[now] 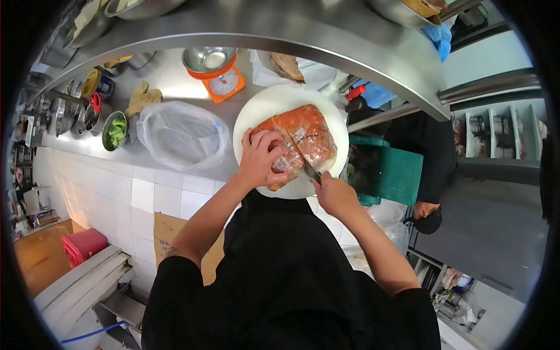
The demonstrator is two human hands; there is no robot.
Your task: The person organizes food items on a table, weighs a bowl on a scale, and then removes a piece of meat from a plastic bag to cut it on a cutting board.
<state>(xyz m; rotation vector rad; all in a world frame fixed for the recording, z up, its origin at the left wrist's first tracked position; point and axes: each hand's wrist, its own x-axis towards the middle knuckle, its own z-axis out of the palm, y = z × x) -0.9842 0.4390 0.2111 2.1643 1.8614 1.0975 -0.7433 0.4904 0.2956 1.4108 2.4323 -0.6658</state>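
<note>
A large reddish-brown block of meat (317, 125), wrapped in shiny clear plastic, lies on a round white cutting board (249, 114). My left hand (262, 156) presses on the left side of the block, fingers curled over the wrapping. In my right hand (336, 196) is the handle of a knife (308, 164). Its blade runs up and to the left across the top of the meat, passing close to my left fingertips. Loose folds of plastic bunch up near the lower right of the block.
Left of the board sits a container lined with clear plastic (184, 135), beside a bowl of green vegetables (115, 132). An orange scale (224, 81) bears a metal bowl. A steel shelf (280, 38) spans above. At right are a green bin (398, 172) and a person (429, 157) in black.
</note>
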